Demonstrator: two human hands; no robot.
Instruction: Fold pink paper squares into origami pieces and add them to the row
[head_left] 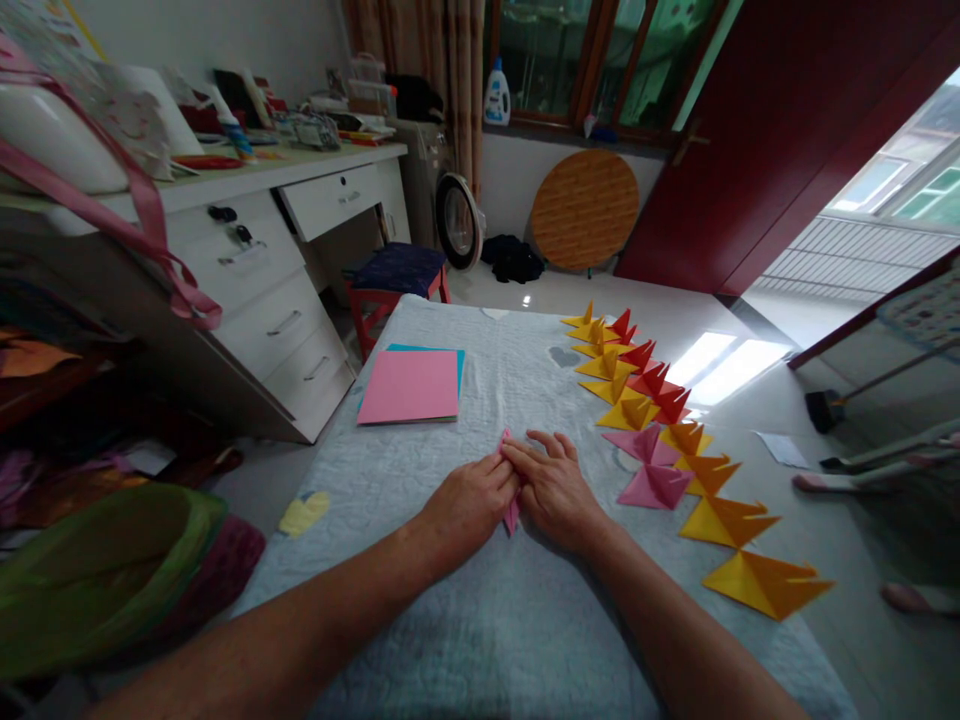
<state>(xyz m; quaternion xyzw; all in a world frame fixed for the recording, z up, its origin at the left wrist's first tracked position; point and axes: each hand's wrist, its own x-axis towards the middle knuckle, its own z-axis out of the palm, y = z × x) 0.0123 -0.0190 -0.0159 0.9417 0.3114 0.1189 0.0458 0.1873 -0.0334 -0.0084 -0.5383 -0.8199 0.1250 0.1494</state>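
Note:
A narrow folded piece of pink paper lies on the cloth-covered table, mostly hidden under both hands. From the left, my left hand has its fingers pressed together on the paper. My right hand meets it from the other side, index finger on the paper's upper part and the other fingers spread out over the cloth. Left of the hands sits a stack of square paper, pink on top with a blue sheet sticking out beneath. To the right stand two pink origami cranes.
Rows of yellow origami cranes and red ones line the right side of the table. A bin with a green liner stands at the left. Beyond are a white desk, a stool and a washing machine.

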